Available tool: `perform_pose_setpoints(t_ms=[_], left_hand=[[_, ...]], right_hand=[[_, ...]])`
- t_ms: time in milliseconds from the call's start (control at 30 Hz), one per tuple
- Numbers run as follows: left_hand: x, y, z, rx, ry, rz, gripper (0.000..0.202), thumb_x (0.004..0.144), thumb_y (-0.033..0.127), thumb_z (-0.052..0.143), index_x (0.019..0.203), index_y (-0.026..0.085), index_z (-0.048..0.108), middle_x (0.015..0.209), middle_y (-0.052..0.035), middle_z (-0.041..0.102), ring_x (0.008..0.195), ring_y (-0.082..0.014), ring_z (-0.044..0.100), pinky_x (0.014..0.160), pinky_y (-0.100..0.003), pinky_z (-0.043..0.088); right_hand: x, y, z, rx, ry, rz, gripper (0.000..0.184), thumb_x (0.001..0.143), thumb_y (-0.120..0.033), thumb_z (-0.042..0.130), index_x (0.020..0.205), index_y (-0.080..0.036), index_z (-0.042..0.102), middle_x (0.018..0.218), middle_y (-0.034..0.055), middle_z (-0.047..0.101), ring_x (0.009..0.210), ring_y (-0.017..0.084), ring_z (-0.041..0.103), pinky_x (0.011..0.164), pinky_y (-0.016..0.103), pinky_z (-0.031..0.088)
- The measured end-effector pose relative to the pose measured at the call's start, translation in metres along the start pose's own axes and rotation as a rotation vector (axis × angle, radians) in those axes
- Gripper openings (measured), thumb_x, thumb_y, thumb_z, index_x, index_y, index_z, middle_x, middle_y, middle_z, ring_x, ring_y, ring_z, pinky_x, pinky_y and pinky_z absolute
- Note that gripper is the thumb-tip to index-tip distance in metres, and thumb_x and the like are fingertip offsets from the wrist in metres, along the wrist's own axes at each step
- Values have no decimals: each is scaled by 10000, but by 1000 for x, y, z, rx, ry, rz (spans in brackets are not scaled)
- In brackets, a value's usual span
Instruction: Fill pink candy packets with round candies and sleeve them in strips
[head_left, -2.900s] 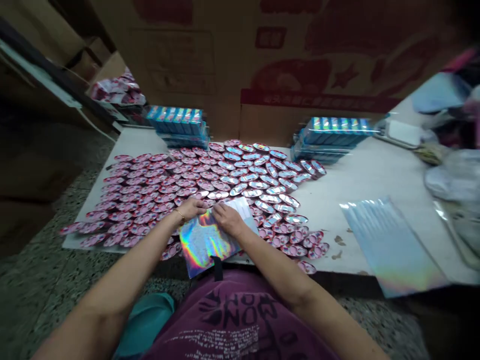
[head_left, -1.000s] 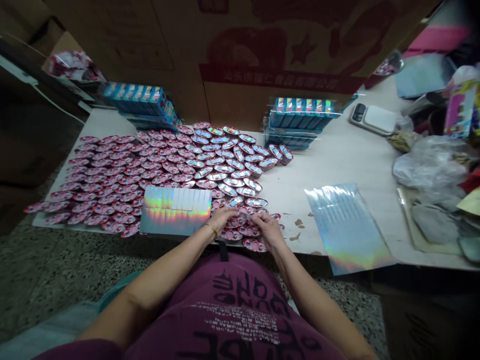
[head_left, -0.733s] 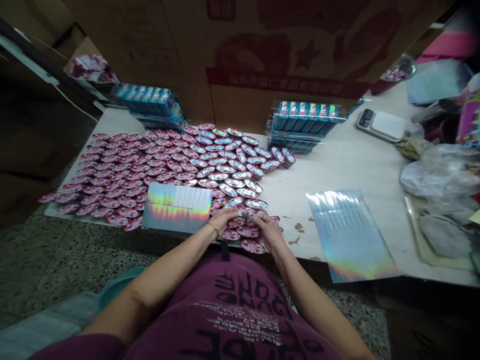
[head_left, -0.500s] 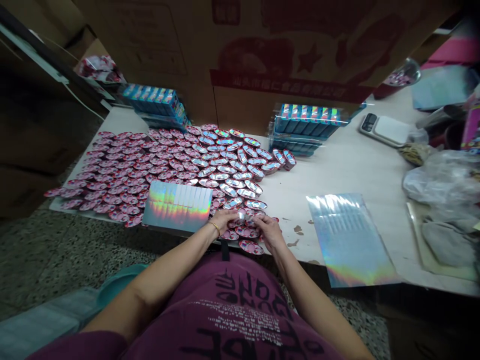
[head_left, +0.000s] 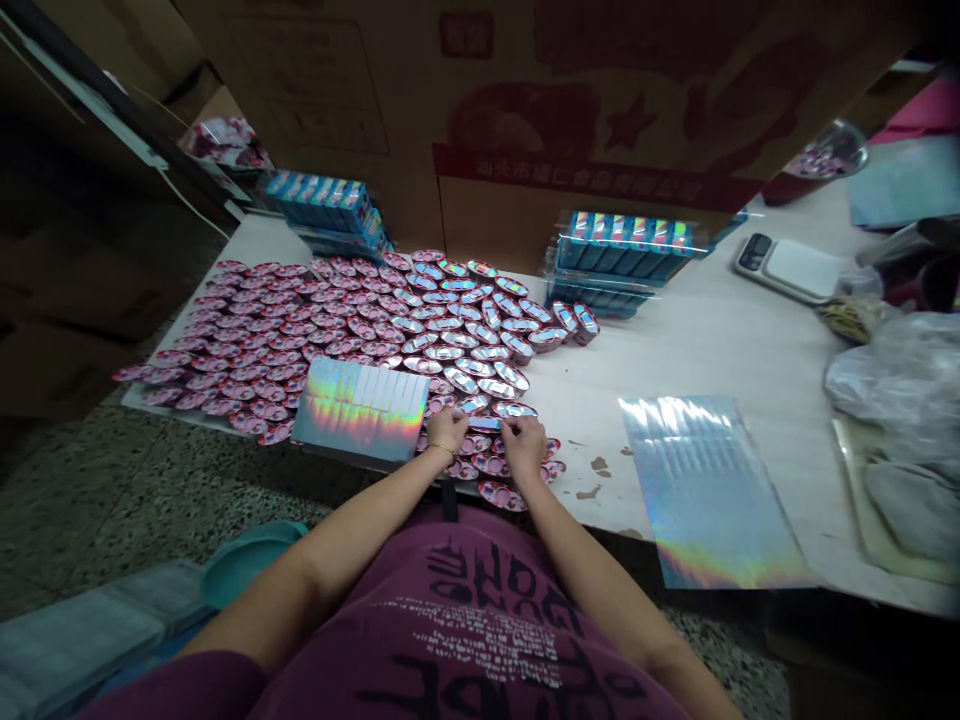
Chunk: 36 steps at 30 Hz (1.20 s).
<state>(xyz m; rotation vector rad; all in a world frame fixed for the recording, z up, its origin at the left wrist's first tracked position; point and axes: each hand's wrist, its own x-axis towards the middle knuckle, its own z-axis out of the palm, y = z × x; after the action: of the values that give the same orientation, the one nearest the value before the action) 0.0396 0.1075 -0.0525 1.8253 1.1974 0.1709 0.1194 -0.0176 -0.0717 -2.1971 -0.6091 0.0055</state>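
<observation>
A small shiny sticker strip (head_left: pixel 484 424) stretches between my hands over one of the oval pink packs. My left hand (head_left: pixel 448 430) pinches its left end, and my right hand (head_left: pixel 524 442) pinches the right end. Rows of oval pink-and-red packs (head_left: pixel 262 320) cover the table around and beyond my hands. Those in the middle, such as the pack at the front of that group (head_left: pixel 474 368), carry silvery strips across their tops. Left of my left hand, a holographic sticker sheet (head_left: pixel 360 410) lies on top of the packs, with part of its strips peeled off.
A larger holographic sheet (head_left: pixel 705 490) lies on the white table (head_left: pixel 585 375) to the right. Wrapped blue boxes (head_left: pixel 626 250) stand against a big cardboard carton (head_left: pixel 525 200); more blue boxes (head_left: pixel 322 205) are at back left. A scale (head_left: pixel 787 268) and plastic bags (head_left: pixel 907 380) sit at far right.
Both hands have moved slightly forward, from a nearer pack to one farther from my body. The strip is now drawn out flat between my fingers. The view has shifted a little.
</observation>
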Motion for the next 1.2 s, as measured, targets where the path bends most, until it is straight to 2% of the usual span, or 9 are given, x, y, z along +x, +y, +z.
perform_pose_setpoints(t_ms=[200,400,567,667,767,867,967,1100,1200], left_hand=[[2,-2,4,314,12,172,135,710,256,512,696,166,612,796,-94,639,762,-203,558,670,-283,354],[-2,3,-8,290,-1,219,167,704,231,530,858,166,543,697,-55,590,685,-177,549,627,-263,364],[6,-20,-93,117,224,375,302,757,343,470,998,163,494,914,-64,573,734,-146,544,662,-249,412],[25,-60,-167,270,538,321,403,698,320,533,1049,125,494,1031,-115,535,948,-214,499,824,-325,387],[47,-102,-225,380,595,148,438,686,315,537,1079,124,498,1044,-131,542,1027,-265,466,879,-396,353],[70,-127,-253,384,489,130,419,693,326,526,1063,130,525,1026,-130,560,1019,-267,483,868,-386,371],[97,-133,-261,305,366,249,449,651,313,577,1064,145,532,1029,-107,566,991,-235,506,844,-340,396],[129,-135,-256,41,152,209,571,585,255,648,1121,133,489,857,-44,597,727,-140,562,671,-260,449],[141,-141,-246,22,113,121,461,559,198,663,1004,141,559,703,11,578,624,-107,540,612,-224,431]], right_hand=[[0,2,4,-184,25,-102,180,744,-308,521,645,-186,610,718,51,558,713,185,422,632,291,295],[-4,-2,-3,-329,-20,-144,176,781,-237,471,869,-178,611,823,66,553,760,197,418,654,305,297],[-9,-19,-6,-494,-371,-568,392,791,-133,438,1141,-290,520,1004,79,532,887,216,414,714,330,298],[-10,-25,-3,-627,-481,-597,437,791,-134,437,1191,-304,476,1055,89,516,915,222,422,743,342,308],[-10,-37,6,-570,-454,-559,417,792,-129,419,1175,-272,499,1073,91,509,913,213,448,752,335,338],[-6,-75,33,-315,-320,-559,339,833,-164,367,1123,-199,541,1041,96,518,905,189,470,775,311,371],[3,-139,81,-139,-268,-615,294,854,-249,381,1073,-183,565,1017,86,531,936,186,463,817,302,373],[18,-206,154,-245,-327,-627,317,837,-267,431,1128,-181,522,1055,91,521,923,201,449,795,315,367],[21,-214,190,-414,-397,-592,265,826,-238,450,1056,-175,564,1003,94,536,884,212,438,743,314,356]])
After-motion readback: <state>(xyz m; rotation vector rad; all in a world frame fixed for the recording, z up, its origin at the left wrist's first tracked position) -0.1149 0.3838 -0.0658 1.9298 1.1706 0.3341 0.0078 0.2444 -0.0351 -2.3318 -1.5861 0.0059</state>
